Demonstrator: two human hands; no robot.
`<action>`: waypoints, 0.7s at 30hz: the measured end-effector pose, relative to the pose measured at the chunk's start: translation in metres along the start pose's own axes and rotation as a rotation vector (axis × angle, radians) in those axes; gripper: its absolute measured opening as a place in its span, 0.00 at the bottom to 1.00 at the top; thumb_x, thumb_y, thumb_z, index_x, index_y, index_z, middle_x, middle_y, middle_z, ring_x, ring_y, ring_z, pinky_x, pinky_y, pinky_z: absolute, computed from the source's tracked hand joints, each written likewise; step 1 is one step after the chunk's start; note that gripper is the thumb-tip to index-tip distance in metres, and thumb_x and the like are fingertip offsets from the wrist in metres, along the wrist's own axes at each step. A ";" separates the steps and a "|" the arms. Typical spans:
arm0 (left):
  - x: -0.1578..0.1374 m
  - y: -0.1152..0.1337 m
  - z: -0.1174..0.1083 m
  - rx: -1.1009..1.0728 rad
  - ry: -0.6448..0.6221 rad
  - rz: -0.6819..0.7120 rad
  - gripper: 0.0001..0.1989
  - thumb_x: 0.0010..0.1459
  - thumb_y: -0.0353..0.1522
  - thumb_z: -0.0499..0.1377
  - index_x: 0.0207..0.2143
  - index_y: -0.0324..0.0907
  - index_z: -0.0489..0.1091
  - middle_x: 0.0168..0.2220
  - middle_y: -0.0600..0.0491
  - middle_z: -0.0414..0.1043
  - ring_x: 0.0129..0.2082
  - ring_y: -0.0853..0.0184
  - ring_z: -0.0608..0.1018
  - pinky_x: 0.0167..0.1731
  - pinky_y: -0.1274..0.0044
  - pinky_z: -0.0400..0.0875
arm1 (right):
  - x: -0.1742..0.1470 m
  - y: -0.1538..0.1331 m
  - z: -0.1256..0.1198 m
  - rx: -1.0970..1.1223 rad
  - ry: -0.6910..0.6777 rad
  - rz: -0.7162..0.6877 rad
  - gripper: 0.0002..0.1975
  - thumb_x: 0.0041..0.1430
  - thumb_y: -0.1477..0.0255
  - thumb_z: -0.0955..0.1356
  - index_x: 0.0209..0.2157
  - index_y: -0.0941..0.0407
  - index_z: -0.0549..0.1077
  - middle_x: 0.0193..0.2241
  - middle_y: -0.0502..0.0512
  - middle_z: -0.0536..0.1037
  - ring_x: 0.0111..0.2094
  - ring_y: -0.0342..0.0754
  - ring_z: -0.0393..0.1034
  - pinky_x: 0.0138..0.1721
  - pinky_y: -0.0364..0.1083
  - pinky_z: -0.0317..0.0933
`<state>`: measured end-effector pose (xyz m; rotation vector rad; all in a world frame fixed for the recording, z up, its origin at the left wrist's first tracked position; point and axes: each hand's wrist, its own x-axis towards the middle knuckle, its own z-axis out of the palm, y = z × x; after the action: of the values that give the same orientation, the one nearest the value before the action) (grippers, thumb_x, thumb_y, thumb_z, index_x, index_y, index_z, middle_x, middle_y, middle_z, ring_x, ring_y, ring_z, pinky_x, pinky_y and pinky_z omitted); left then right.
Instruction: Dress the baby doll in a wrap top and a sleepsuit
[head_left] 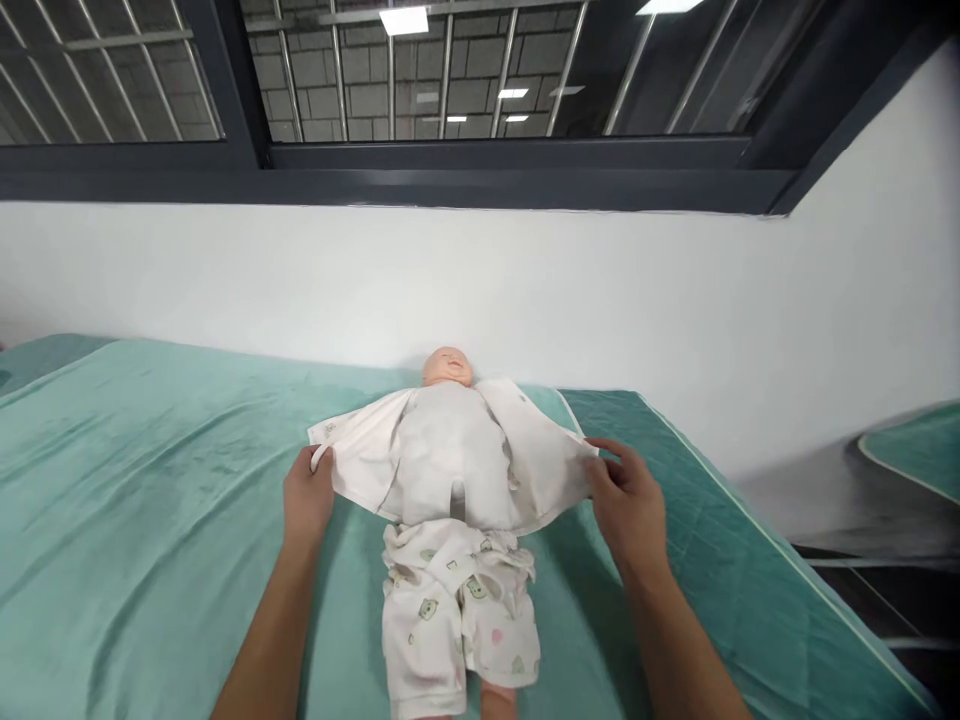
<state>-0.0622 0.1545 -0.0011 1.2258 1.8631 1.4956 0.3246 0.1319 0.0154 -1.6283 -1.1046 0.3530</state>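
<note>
A baby doll [448,366] lies on its back, its head toward the wall. Spread wide across its chest is a white baby jacket [544,455], its two front sides pulled apart over a white body or undershirt [452,440]. My left hand [307,492] pinches the edge of the left front side. On the other side, my right hand [626,500] grips the edge of the right front side between thumb and fingers. White pants [459,610] with small green and pink prints cover the doll's legs; a bare foot or leg [498,702] shows below. The doll's arms are hidden.
A green sheet [172,520] covers the bed, with a darker green pad [750,590] at the right. Behind stands a white wall [300,280] below a dark-framed window [480,170] with metal bars. Another green-covered surface [919,450] is at the far right.
</note>
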 end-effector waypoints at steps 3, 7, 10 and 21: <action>-0.002 0.001 -0.006 0.458 -0.009 -0.063 0.17 0.65 0.42 0.50 0.45 0.43 0.72 0.35 0.46 0.77 0.37 0.55 0.77 0.33 0.72 0.65 | 0.008 0.021 -0.024 -0.401 -0.100 0.075 0.20 0.57 0.65 0.63 0.49 0.53 0.76 0.28 0.54 0.78 0.28 0.51 0.70 0.31 0.47 0.59; -0.004 0.002 -0.005 0.685 -0.042 -0.037 0.19 0.66 0.35 0.46 0.54 0.42 0.68 0.45 0.40 0.76 0.46 0.48 0.76 0.38 0.66 0.67 | 0.008 0.032 -0.035 -0.799 -0.280 0.155 0.18 0.58 0.63 0.63 0.46 0.51 0.79 0.35 0.62 0.81 0.33 0.58 0.74 0.29 0.49 0.57; -0.008 0.003 0.002 0.618 0.058 0.223 0.19 0.61 0.26 0.48 0.52 0.38 0.68 0.52 0.38 0.71 0.56 0.48 0.69 0.49 0.62 0.66 | -0.002 0.018 -0.025 -0.730 -0.165 0.048 0.18 0.61 0.64 0.62 0.45 0.53 0.78 0.37 0.64 0.81 0.34 0.60 0.74 0.30 0.52 0.59; -0.042 0.039 0.013 -0.146 -0.966 0.152 0.10 0.55 0.35 0.64 0.40 0.44 0.73 0.36 0.55 0.64 0.34 0.70 0.68 0.36 0.78 0.64 | -0.061 -0.039 0.022 0.097 -0.771 -0.511 0.13 0.65 0.66 0.69 0.27 0.54 0.67 0.29 0.51 0.69 0.31 0.45 0.64 0.32 0.45 0.56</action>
<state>-0.0166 0.1266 0.0237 1.6324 1.0128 0.8090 0.2583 0.0961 0.0233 -1.0667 -1.9882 0.7053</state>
